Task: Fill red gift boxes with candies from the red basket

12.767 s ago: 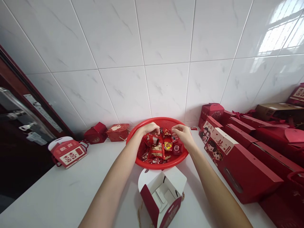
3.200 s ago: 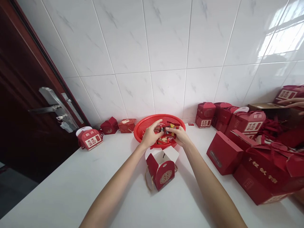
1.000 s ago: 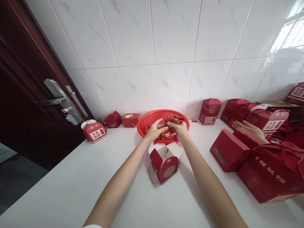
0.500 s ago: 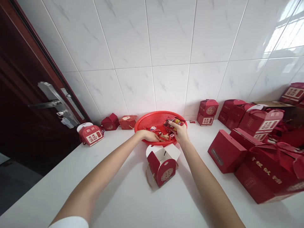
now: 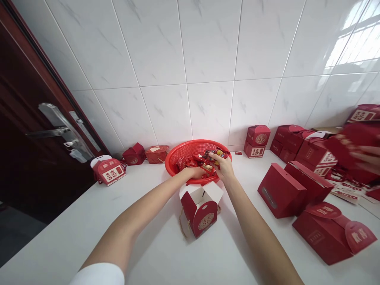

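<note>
A red plastic basket (image 5: 178, 152) by the wall holds red-wrapped candies (image 5: 192, 160). My right hand (image 5: 223, 166) is closed around several wrapped candies (image 5: 219, 153) at the basket's right side. Inside the basket, my left hand (image 5: 197, 172) reaches among the sweets; its fingertips are partly hidden, so its grip does not show. Right in front of the basket stands a red gift box (image 5: 204, 217) with its white-lined flaps open and a twine handle hanging down its side.
Closed red boxes (image 5: 109, 171) stand along the wall at left, others (image 5: 257, 140) at right. Larger red boxes (image 5: 280, 190) crowd the right side of the table (image 5: 142, 245). At far right, another person's hand (image 5: 366, 158) holds a red box. A door (image 5: 26, 118) borders the left.
My left hand has shifted right among the candies, while my right hand keeps its bunch. At right, a tied box has gone from the front group, and another person's hands have appeared.
</note>
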`<state>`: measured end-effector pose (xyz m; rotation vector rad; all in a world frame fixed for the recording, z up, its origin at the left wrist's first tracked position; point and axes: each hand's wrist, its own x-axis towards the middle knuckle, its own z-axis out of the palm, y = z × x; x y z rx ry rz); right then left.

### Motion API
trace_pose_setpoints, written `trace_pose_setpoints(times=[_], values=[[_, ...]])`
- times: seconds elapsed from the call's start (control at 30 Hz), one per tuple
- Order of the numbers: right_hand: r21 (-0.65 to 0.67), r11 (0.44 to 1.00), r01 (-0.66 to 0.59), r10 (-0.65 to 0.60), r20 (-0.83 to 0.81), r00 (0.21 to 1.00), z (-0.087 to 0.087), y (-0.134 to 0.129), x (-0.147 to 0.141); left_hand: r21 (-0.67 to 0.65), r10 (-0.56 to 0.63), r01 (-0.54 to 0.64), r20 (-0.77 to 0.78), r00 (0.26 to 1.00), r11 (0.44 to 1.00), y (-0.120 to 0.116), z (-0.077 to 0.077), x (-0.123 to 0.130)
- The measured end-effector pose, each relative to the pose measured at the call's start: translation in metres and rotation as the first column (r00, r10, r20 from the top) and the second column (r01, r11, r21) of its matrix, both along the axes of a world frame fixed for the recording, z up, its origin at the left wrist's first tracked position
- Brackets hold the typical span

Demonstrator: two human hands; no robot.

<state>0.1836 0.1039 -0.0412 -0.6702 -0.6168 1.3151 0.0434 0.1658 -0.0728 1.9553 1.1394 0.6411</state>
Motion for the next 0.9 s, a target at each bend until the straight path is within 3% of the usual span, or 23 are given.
trace_pose_setpoints(times=[0.13,0.27,0.57,0.8,0.9], values=[[-0.029,1.0,-0.008,0.007,-0.024,1.0,0.001,0.002,0.003,-0.044,-0.098,0.091,-0.18,0.979,0.995,-0.008,0.02,-0.005],[-0.043,0.999,-0.025,0.023,-0.046,0.999,0.001,0.003,0.007,-0.015,-0.085,0.084,-0.199,0.976,0.996,-0.017,0.038,-0.018],[-0.03,0.996,-0.085,0.084,-0.032,0.996,0.004,-0.001,0.011,0.029,0.064,-0.061,-0.126,0.99,0.998,-0.032,0.045,-0.049],[0.066,0.977,-0.201,0.185,0.195,0.963,0.021,-0.018,0.02,0.087,0.059,-0.067,0.098,0.993,0.994,-0.089,0.066,-0.049],[0.157,0.949,-0.272,0.22,0.289,0.932,0.032,-0.03,0.021,0.105,0.022,-0.03,0.077,0.997,0.994,-0.118,0.072,-0.052]])
